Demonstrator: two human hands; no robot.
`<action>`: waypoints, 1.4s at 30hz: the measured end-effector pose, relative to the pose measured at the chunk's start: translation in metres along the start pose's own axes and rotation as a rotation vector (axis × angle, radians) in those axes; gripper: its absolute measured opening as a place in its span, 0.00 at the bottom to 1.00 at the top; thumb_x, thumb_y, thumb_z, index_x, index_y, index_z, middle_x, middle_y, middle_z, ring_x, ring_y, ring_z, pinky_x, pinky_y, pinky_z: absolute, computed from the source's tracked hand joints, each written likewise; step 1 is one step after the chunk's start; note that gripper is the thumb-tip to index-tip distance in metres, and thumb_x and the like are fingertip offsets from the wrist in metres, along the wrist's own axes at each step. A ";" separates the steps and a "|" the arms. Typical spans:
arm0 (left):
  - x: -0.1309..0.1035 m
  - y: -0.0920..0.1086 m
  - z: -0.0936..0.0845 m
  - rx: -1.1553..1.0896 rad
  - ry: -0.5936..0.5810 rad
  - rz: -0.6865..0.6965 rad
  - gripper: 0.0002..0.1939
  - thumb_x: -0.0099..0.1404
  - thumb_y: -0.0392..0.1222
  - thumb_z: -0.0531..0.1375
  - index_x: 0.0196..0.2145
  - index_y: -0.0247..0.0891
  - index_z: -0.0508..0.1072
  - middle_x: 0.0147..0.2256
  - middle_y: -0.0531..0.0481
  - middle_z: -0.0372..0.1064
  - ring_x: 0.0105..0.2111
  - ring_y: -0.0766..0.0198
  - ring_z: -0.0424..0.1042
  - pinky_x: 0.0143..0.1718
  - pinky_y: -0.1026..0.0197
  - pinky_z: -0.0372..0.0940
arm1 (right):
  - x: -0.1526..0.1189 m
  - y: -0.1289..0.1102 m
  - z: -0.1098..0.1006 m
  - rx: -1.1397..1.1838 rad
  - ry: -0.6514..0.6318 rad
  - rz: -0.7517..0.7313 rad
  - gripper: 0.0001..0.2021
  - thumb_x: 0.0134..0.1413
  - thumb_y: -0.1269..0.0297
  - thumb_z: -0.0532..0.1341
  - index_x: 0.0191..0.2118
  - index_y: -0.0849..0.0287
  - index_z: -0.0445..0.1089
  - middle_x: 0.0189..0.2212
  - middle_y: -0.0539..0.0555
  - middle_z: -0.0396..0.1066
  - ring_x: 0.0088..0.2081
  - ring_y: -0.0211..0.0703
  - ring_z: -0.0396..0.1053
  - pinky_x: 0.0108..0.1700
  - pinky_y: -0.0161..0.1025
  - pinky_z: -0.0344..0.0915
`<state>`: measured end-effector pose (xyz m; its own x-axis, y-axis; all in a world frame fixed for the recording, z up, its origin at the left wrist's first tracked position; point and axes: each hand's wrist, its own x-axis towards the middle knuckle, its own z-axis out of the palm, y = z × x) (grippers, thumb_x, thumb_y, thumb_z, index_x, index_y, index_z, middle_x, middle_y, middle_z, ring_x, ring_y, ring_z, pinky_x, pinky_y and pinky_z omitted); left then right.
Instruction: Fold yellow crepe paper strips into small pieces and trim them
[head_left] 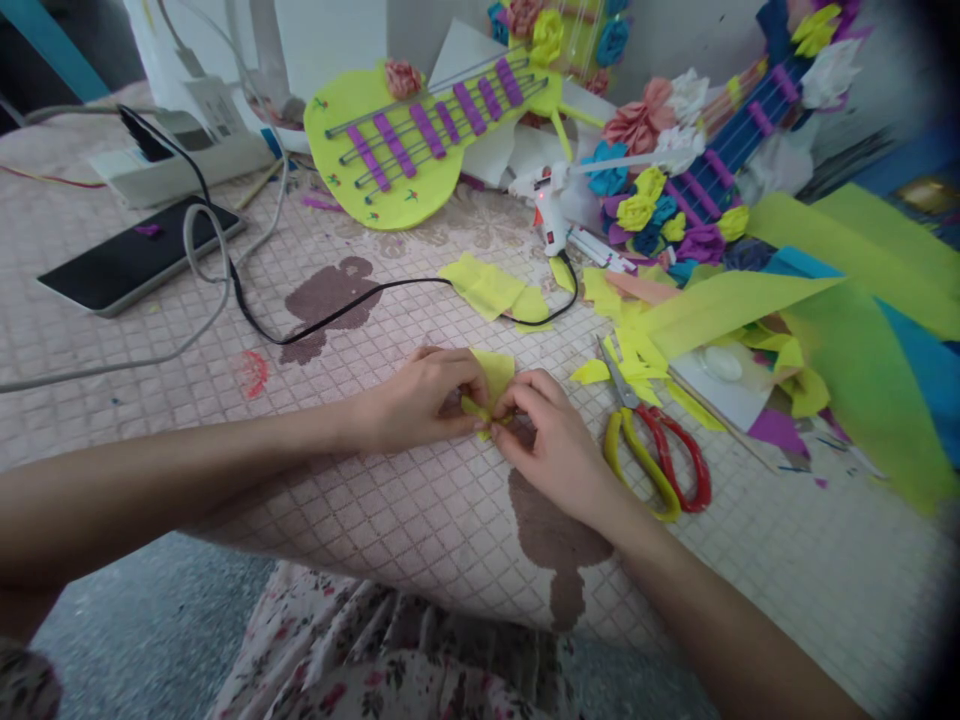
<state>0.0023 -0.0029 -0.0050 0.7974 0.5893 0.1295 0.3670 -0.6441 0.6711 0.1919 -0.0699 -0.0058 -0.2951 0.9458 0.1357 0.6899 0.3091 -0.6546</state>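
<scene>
A small piece of yellow paper [495,374] is pinched between my two hands, low over the patterned cloth. My left hand [424,398] grips its left side with thumb and fingers. On the other side, my right hand [546,432] pinches the gathered lower part, and the fingertips of both hands nearly touch. The paper's upper part stands out flat behind the fingers. Right of my right hand lie scissors [652,440] with one yellow and one red handle. Cut yellow pieces [491,287] lie behind my hands.
A glue gun [551,215] with a black cord stands behind. Yellow [390,150] and blue [705,185] paper-decorated instrument shapes lie at the back. Coloured sheets [847,350] and scraps spread at right. A dark tablet-like device [135,255] and a power strip [180,150] are at left.
</scene>
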 end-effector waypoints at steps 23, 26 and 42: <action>-0.001 -0.002 -0.002 -0.006 -0.046 0.041 0.04 0.62 0.36 0.58 0.29 0.36 0.71 0.40 0.48 0.67 0.44 0.61 0.65 0.51 0.52 0.51 | 0.000 0.002 0.002 -0.012 0.011 -0.024 0.08 0.50 0.75 0.60 0.32 0.55 0.62 0.37 0.54 0.61 0.43 0.47 0.63 0.46 0.47 0.65; -0.002 -0.001 0.001 0.012 -0.023 0.039 0.03 0.61 0.34 0.59 0.29 0.36 0.71 0.39 0.48 0.67 0.43 0.61 0.65 0.50 0.52 0.51 | 0.000 0.002 0.002 -0.017 0.011 -0.022 0.08 0.51 0.75 0.60 0.32 0.55 0.61 0.37 0.54 0.62 0.43 0.47 0.63 0.46 0.47 0.65; 0.000 0.000 0.000 0.029 -0.045 0.003 0.04 0.61 0.37 0.59 0.29 0.35 0.69 0.37 0.49 0.67 0.41 0.61 0.65 0.49 0.53 0.53 | -0.001 0.001 0.000 -0.014 -0.001 -0.012 0.08 0.50 0.74 0.61 0.33 0.55 0.62 0.38 0.54 0.61 0.45 0.47 0.63 0.47 0.46 0.64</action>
<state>0.0024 -0.0025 -0.0045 0.8190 0.5653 0.0985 0.3776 -0.6601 0.6493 0.1927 -0.0703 -0.0071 -0.3046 0.9418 0.1426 0.6952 0.3221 -0.6426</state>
